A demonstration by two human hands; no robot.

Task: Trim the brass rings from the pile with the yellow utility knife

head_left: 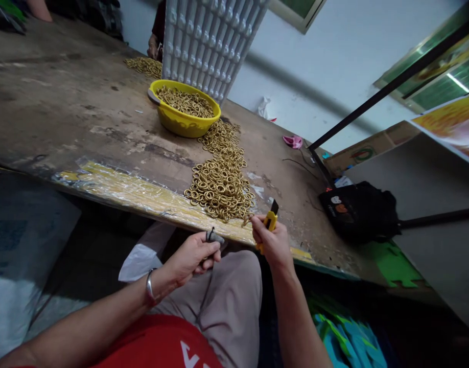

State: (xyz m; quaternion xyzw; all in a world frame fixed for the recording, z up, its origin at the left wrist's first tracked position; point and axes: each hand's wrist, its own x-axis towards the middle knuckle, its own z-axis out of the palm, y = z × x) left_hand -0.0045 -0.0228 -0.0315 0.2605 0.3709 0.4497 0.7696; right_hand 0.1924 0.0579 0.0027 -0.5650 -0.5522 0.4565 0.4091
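Loose golden rings (223,186) beside the yellow basin (183,125) seem left to handle; the right hand (276,243) grips a utility knife (272,220), the left hand (194,255) a grey scrap (216,238); finished share unclear.

Your basin (177,121) is bright yellow, the rings (185,103) in it brassy gold. Left of the basin, your counter (85,105) is brown with pale blotches; nearer you than the basin, your cutter (270,221) is yellow with a black blade (275,206), your shirt (160,340) red with white lettering (188,355).

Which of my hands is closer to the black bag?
Right: your right hand is left of the black bag, by the edge of the table; your left hand is farther left, above your lap.
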